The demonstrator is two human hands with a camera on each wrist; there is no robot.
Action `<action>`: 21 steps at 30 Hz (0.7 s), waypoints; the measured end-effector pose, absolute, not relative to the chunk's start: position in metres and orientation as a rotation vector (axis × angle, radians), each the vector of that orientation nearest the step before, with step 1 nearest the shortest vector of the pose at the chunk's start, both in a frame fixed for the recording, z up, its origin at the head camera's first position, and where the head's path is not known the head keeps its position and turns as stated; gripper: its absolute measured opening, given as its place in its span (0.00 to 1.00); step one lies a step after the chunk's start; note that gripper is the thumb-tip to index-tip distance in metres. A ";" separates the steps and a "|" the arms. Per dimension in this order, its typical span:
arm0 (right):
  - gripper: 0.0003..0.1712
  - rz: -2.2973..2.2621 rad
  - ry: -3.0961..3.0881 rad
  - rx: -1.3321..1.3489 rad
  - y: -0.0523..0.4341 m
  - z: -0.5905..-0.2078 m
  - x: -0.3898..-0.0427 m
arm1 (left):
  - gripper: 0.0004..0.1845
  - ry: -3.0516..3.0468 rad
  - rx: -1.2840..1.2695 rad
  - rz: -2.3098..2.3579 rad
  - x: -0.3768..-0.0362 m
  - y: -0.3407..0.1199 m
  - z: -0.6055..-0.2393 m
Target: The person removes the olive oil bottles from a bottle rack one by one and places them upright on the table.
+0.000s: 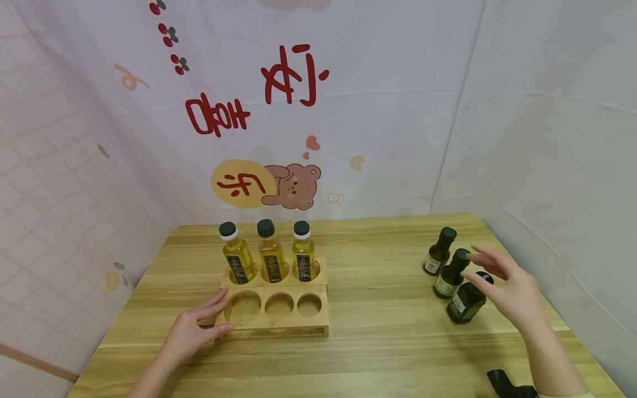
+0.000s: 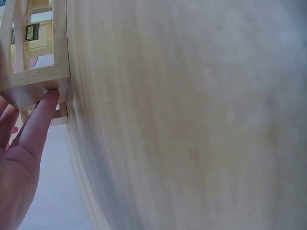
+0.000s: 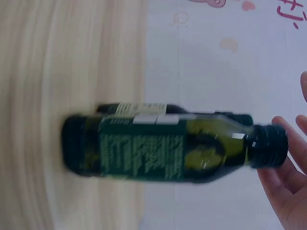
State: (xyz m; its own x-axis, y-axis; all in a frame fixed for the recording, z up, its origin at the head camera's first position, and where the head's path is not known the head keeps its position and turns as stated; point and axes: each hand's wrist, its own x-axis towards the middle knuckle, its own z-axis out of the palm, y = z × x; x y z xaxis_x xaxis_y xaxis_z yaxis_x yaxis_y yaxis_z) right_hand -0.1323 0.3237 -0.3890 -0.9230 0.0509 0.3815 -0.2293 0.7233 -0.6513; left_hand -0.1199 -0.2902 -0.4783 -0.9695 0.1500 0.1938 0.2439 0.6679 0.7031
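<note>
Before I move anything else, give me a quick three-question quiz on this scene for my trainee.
1. How many dark bottles stand on the table to the right of the rack in the head view?
2. True or false: the rack's front row is full.
3. What does the left grip touch? A) a dark bottle; B) the rack; C) nothing.

Key: 1. Three. 2. False; that row is empty, and the yellow-filled bottles stand in the back row. 3. B.

Head cam high, fwd-down; wrist cams close; rack (image 1: 264, 289) in head, L.
</note>
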 end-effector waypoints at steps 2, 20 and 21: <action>0.36 1.024 -2.551 0.173 0.318 -0.387 -0.135 | 0.34 -2.750 -0.337 -1.195 -0.120 -0.290 -0.479; 0.34 0.986 -2.510 0.500 0.264 -0.388 -0.157 | 0.34 -2.756 -0.342 -1.169 -0.122 -0.292 -0.481; 0.34 0.981 -2.500 0.526 0.261 -0.389 -0.159 | 0.34 -2.755 -0.343 -1.173 -0.122 -0.292 -0.481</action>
State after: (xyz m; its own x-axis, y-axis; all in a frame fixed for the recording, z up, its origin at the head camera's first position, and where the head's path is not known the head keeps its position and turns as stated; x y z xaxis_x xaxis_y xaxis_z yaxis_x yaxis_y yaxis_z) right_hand -0.1589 0.2608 -0.3891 -0.8483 -0.1958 0.4921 -0.4781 0.6827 -0.5526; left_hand -0.1224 -0.2919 -0.4812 -0.9659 0.1577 0.2052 0.2572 0.6726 0.6939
